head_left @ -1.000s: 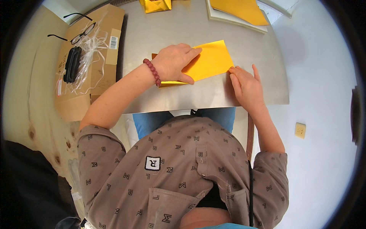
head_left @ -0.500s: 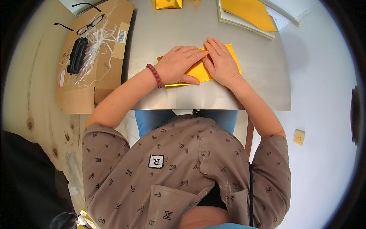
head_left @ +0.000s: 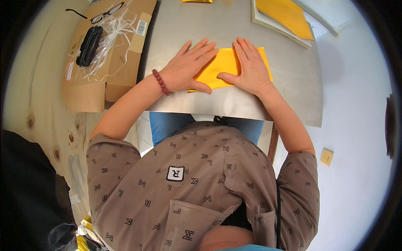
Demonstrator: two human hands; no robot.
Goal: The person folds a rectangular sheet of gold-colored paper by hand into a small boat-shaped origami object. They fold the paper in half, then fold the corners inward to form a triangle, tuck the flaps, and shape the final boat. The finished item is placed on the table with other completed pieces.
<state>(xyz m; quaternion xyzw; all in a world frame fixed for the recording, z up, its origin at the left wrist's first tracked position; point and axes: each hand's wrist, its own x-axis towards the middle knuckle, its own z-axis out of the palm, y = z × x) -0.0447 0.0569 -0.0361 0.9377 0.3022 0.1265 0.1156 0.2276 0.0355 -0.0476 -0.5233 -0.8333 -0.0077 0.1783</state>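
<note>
A shiny gold sheet of paper, apparently folded, lies on the metal table in front of me. My left hand rests with fingers spread over its left end, palm down. Flat on the right part of the sheet is my right hand, its thumb stretched toward the middle. Neither hand grasps anything. Between the two hands the gold surface shows smooth, while both ends are partly covered by the fingers.
A cardboard box at the left carries a black case, white plastic ribbons and eyeglasses. Orange-gold sheets lie on a white stack at the far right of the metal table. Another gold piece sits at the far edge.
My hands have moved apart: the left has slid away from the right, its fingers spreading. More of the gold paper's middle shows. The whole view has shifted slightly.
</note>
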